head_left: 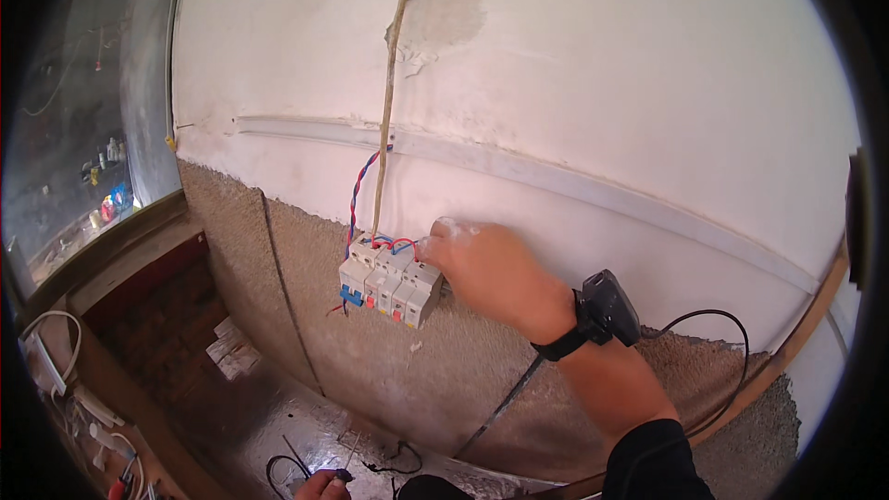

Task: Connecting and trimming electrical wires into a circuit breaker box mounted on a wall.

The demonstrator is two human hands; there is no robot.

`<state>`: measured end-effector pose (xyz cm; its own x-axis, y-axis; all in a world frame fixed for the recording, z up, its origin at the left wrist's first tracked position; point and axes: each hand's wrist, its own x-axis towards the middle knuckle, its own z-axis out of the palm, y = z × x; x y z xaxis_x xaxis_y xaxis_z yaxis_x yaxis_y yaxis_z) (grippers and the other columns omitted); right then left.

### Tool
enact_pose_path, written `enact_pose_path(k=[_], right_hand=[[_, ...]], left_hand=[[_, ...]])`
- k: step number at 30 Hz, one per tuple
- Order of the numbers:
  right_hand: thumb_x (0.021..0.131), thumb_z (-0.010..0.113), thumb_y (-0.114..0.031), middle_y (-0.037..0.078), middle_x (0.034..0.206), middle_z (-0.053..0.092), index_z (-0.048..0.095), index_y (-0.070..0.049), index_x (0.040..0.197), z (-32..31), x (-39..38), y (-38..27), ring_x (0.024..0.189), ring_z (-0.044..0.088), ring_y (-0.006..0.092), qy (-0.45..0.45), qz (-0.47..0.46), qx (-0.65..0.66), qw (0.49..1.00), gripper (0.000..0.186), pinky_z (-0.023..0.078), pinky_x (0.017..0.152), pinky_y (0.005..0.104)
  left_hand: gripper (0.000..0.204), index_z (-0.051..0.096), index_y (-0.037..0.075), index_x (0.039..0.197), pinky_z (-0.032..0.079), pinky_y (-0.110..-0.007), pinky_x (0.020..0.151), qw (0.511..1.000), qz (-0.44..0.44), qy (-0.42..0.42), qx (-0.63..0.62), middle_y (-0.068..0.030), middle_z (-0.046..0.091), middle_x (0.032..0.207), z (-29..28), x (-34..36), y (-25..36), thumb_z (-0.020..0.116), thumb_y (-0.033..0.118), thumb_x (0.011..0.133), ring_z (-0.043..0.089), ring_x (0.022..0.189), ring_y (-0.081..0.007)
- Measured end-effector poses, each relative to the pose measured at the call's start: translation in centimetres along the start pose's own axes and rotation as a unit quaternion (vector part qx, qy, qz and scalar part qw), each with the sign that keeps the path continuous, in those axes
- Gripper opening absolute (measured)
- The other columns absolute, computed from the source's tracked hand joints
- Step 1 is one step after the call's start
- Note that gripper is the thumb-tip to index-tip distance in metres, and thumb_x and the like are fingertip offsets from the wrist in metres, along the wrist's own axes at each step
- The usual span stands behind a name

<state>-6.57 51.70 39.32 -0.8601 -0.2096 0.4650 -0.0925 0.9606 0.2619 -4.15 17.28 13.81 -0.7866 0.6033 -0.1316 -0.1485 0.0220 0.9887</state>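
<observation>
A row of white circuit breakers [387, 289] is at the wall, with a blue switch at its left end and red ones further along. Red and blue wires [403, 243] loop along its top. My right hand [477, 268] is closed at the right end of that top, beside the wire ends; its fingertips are hidden, so what they grip does not show. At the lower edge my left hand [322, 486] is only partly in view, its fingers closed on a small dark object [344, 475].
A tan cable [393, 74] comes down the wall, crossing a white trunking strip [528, 167]. A twisted red and blue wire pair [357, 190] hangs beside it. Black leads [394, 463] lie low down. On the left are a wooden ledge [157, 435] with tools and a window [74, 130].
</observation>
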Motion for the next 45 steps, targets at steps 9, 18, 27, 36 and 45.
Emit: enact_pose_path(k=[9,18,27,36,45], right_hand=[[0.089,0.057,-0.007,0.013,0.093,0.063,0.066,-0.007,0.100,0.1,0.3,0.4,0.088,0.068,0.0331,-0.006,-0.045,0.006,0.999,0.014,0.053,0.073,0.0452],[0.089,0.058,-0.010,0.015,0.093,0.065,0.065,-0.005,0.093,-0.1,0.3,0.4,0.088,0.070,0.0318,0.001,-0.069,-0.004,0.998,0.010,0.056,0.073,0.0432],[0.089,0.058,-0.004,0.015,0.091,0.066,0.064,-0.004,0.103,0.3,0.4,-0.2,0.086,0.069,0.0354,0.024,-0.011,0.039,0.999,0.016,0.055,0.072,0.0452],[0.094,0.059,-0.011,0.019,0.086,0.067,0.062,-0.003,0.098,0.0,1.0,-0.6,0.080,0.068,0.0405,0.054,0.034,0.048,0.997,0.010,0.052,0.071,0.0511],[0.092,0.062,-0.013,0.021,0.089,0.071,0.074,-0.002,0.099,-0.8,1.6,-0.4,0.082,0.067,0.0422,0.043,0.109,0.188,0.975,0.018,0.054,0.075,0.0461]], left_hand=[[0.028,0.062,0.007,0.109,0.030,-0.023,0.048,0.998,-0.024,-0.020,-0.048,0.0065,0.045,0.068,-0.7,1.9,1.2,0.054,0.034,0.107,0.037,0.056,-0.0043],[0.030,0.062,0.006,0.107,0.036,-0.024,0.051,0.999,-0.008,-0.019,-0.042,0.0040,0.048,0.070,-1.2,2.7,1.1,0.054,0.034,0.108,0.042,0.057,-0.0060],[0.028,0.062,0.003,0.108,0.039,-0.025,0.053,0.999,-0.001,-0.008,-0.035,0.0023,0.051,0.067,-1.3,2.7,1.7,0.052,0.030,0.108,0.045,0.058,-0.0075],[0.027,0.062,0.004,0.104,0.038,-0.025,0.053,1.000,0.003,-0.002,-0.026,0.0022,0.051,0.068,-1.3,1.8,1.8,0.051,0.028,0.108,0.045,0.058,-0.0071],[0.030,0.061,0.005,0.101,0.035,-0.024,0.053,1.000,0.019,-0.012,-0.019,0.0036,0.049,0.069,-1.3,1.5,1.7,0.052,0.032,0.109,0.042,0.059,-0.0058]])
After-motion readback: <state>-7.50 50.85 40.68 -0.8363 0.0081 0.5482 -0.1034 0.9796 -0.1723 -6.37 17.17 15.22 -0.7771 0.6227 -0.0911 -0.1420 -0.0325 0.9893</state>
